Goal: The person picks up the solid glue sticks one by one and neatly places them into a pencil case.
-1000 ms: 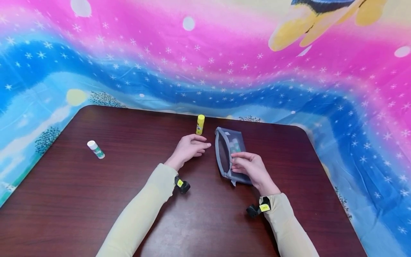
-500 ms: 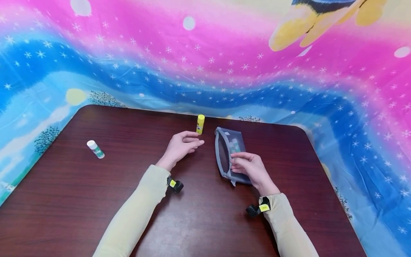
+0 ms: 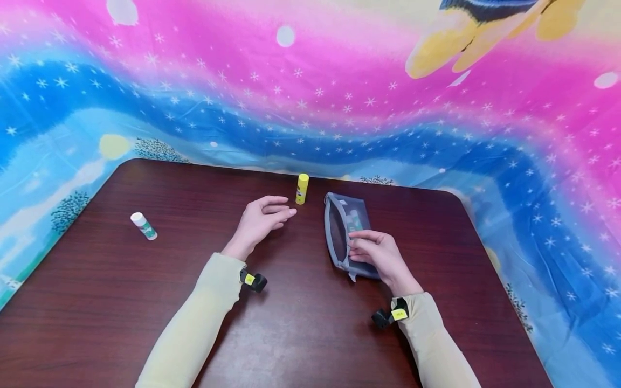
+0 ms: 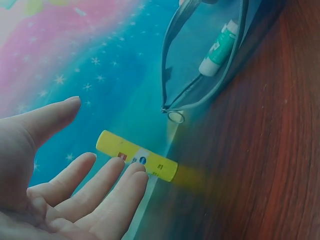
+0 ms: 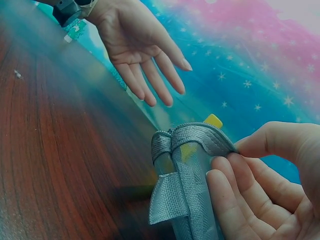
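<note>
My right hand (image 3: 380, 253) pinches the near edge of a grey mesh zipper pouch (image 3: 335, 231), whose mouth gapes toward the left. Through the mesh a white-and-green glue stick (image 4: 218, 48) shows inside. A yellow glue stick (image 3: 302, 189) stands upright near the table's back edge, left of the pouch. My left hand (image 3: 259, 221) is just to the left and front of it, fingers loosely extended and holding nothing. In the left wrist view the fingertips overlap the yellow stick. Farther left, a second white-and-green glue stick (image 3: 144, 226) with a white cap is on the table.
The dark wood table (image 3: 271, 334) runs back to a colourful printed cloth (image 3: 310, 97) hanging behind and along both sides. Each wrist wears a black camera band, seen at the left wrist (image 3: 254, 281) and the right wrist (image 3: 390, 314).
My left hand has drawn away from the pouch toward the left, passing in front of the yellow glue stick. The right hand and pouch have stayed in place.
</note>
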A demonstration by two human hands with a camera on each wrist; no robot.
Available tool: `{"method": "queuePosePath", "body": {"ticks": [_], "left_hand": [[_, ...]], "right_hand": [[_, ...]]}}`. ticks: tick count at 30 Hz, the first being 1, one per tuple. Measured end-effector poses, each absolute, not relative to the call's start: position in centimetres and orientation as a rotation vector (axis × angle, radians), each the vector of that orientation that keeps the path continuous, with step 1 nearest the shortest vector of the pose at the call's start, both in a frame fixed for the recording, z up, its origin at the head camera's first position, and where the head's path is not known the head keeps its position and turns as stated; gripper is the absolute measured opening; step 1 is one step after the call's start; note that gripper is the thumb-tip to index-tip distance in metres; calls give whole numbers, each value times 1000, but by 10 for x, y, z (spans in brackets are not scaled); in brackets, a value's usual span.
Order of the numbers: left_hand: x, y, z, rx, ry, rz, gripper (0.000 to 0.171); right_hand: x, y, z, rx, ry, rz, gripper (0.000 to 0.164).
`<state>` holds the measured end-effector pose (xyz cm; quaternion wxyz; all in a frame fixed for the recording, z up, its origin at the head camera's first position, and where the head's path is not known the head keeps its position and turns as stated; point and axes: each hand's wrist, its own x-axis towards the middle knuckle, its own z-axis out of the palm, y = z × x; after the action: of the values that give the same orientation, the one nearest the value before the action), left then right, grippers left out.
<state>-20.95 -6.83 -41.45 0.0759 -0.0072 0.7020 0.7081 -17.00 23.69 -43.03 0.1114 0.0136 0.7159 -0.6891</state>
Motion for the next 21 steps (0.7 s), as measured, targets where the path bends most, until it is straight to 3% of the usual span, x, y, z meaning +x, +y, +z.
{"method": "queuePosePath", "body": {"ticks": [21], "left_hand": [[-204, -93, -414, -49, 2222, 2118, 54]], "right_hand": [[-169, 236, -430, 19, 2092, -2045, 31]]}}
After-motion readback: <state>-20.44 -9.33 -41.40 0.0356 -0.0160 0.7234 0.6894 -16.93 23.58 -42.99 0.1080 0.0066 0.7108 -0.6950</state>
